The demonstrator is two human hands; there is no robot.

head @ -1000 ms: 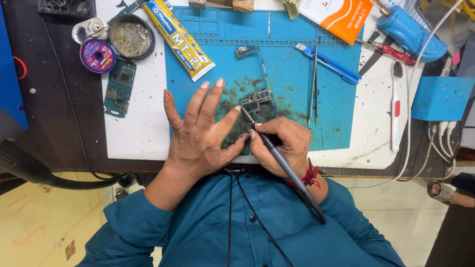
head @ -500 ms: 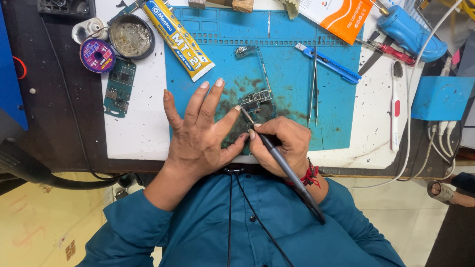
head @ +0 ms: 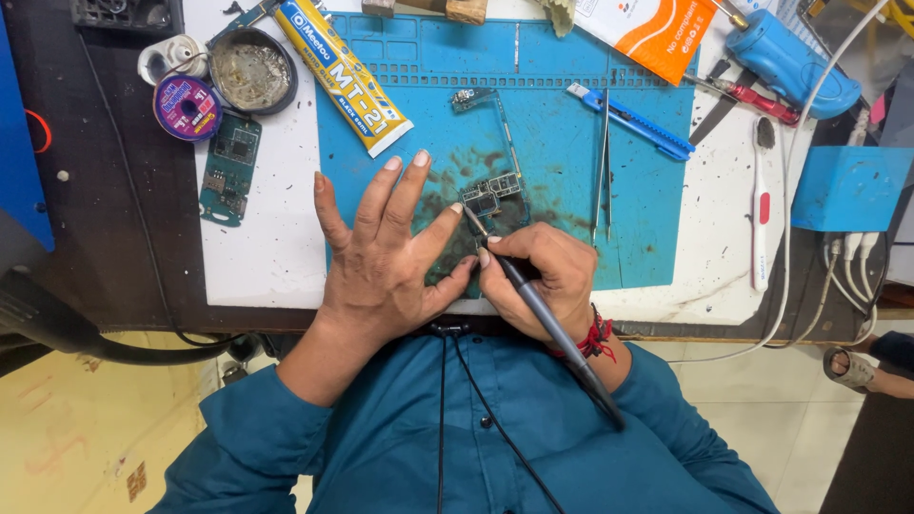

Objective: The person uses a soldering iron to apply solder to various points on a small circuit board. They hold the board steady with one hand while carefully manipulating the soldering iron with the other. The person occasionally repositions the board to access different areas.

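Note:
My right hand (head: pixel 540 274) grips a dark pen-shaped soldering iron (head: pixel 552 328), its tip touching a small phone circuit board (head: pixel 495 195) on the blue work mat (head: pixel 571 114). My left hand (head: pixel 381 262) lies flat on the mat with its fingers spread, pressing down beside the board; the index fingertip touches the board's left edge. The iron's cable runs back over my blue shirt.
On the mat lie metal tweezers (head: pixel 604 167), a blue utility knife (head: pixel 633 122) and a yellow glue tube (head: pixel 343 74). To the left sit a green circuit board (head: pixel 229 167), a flux tin (head: pixel 252 69) and a purple solder-wick spool (head: pixel 188 107). A white toothbrush (head: pixel 761 214) lies right.

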